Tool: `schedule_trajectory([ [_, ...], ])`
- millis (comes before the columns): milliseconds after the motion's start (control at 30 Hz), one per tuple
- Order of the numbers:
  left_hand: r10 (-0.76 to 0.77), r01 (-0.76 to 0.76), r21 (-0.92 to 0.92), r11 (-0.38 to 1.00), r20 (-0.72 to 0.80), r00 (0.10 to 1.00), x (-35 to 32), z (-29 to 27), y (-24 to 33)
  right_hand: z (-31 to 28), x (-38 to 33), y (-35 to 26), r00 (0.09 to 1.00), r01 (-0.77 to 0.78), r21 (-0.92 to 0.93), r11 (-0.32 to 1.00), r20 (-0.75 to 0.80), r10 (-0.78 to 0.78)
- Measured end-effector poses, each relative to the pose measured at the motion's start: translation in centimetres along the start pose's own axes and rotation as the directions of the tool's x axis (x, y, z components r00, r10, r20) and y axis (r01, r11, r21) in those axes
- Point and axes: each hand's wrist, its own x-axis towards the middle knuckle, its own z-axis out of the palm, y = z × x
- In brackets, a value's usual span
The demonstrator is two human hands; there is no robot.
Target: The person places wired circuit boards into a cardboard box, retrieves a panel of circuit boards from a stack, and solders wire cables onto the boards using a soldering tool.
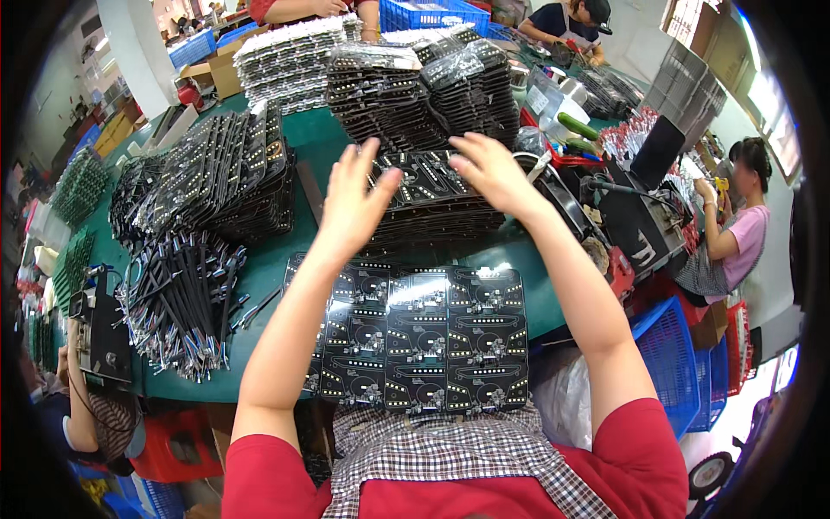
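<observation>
Both hands are up over the stack of black circuit panels point(432, 203) in the middle of the green bench point(311, 138). Left hand point(353, 201) has its fingers point(367, 160) spread and released, palm resting against the stack's left end. Right hand point(493, 173) is open too, fingers lying flat on the stack's top right, nothing gripped. It looks like the top panel is being squared up or about to be lifted off; no panel is off the stack yet, so that step reads as barely begun.

A flat panel sheet point(419, 337) lies at the near edge of the bench, just in front of the person: black, a grid of identical small boards with white dot rows and pale traces, shiny under the light. It is apart from both hands, untouched.

Plenty left by the look of it: tall panel stacks point(415, 86) at the far edge, fanned boards point(216, 177) toward the left, a heap of thin black strips point(181, 303) at the near left.
</observation>
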Motion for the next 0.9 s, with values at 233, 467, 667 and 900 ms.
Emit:
schedule_trajectory([
  [233, -0.016, 0.056, -0.203, 0.977, 0.194, 0.981, -3.4, 0.3, -1.6, 2.5, -2.5, -5.9, 0.978, -0.127, -0.215, 0.968, 0.139, 0.159],
  [467, -0.082, 0.113, -0.364, 0.925, 0.098, 0.992, -3.5, 2.1, -2.9, 3.6, -1.7, -5.5, 1.0, 0.02, -0.219, 0.976, -0.01, -0.023],
  [667, -0.469, 0.3, -0.782, 0.546, 0.012, 0.883, 4.2, 1.1, -6.9, 1.9, -1.1, -4.7, 0.992, 0.02, -0.092, 0.996, 0.123, -0.008],
  [900, -0.353, 0.41, -0.91, -0.058, 0.403, 0.844, 13.2, 2.0, -10.0, -2.4, 1.8, -6.9, 0.932, 0.052, -0.158, 0.986, 0.362, 0.009],
])
